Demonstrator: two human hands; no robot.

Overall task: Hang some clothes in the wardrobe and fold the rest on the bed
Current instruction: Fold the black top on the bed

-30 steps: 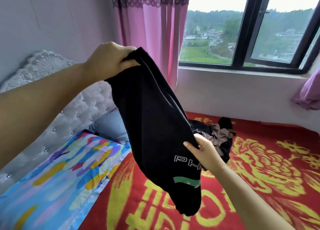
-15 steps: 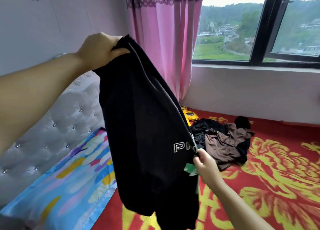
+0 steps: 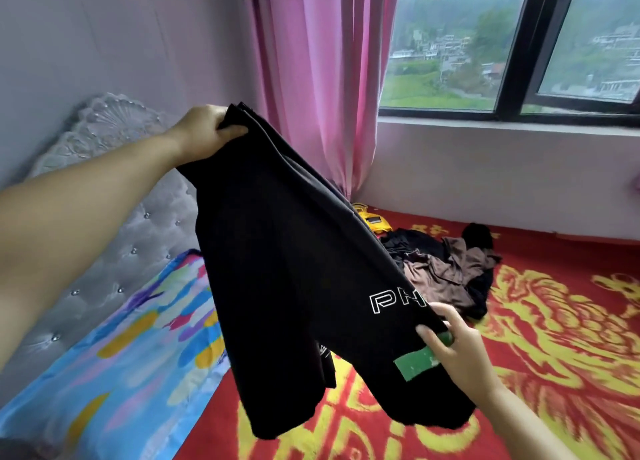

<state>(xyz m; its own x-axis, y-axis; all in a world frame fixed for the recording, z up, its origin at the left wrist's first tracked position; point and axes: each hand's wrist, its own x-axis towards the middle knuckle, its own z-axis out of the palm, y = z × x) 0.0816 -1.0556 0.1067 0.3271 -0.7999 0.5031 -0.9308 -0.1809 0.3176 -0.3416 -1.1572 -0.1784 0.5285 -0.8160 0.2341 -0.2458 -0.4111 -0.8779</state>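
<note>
Red bedspread (image 3: pixel 519 373), clothes pile (image 3: pixel 446 272), both hands gripping black shorts (image 3: pixel 294 286)

We can read only the white outlined letters "PH" on the black garment (image 3: pixel 294 286), just above its green patch (image 3: pixel 415 364).

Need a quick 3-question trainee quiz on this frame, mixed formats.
1. True or false: both hands grip the black garment.
2. Which hand is higher? A) left hand B) right hand
3. Fill in: the pile of dark and brown clothes lies on the red and yellow ____.

Key: 1 true; 2 A; 3 bedspread.
</note>
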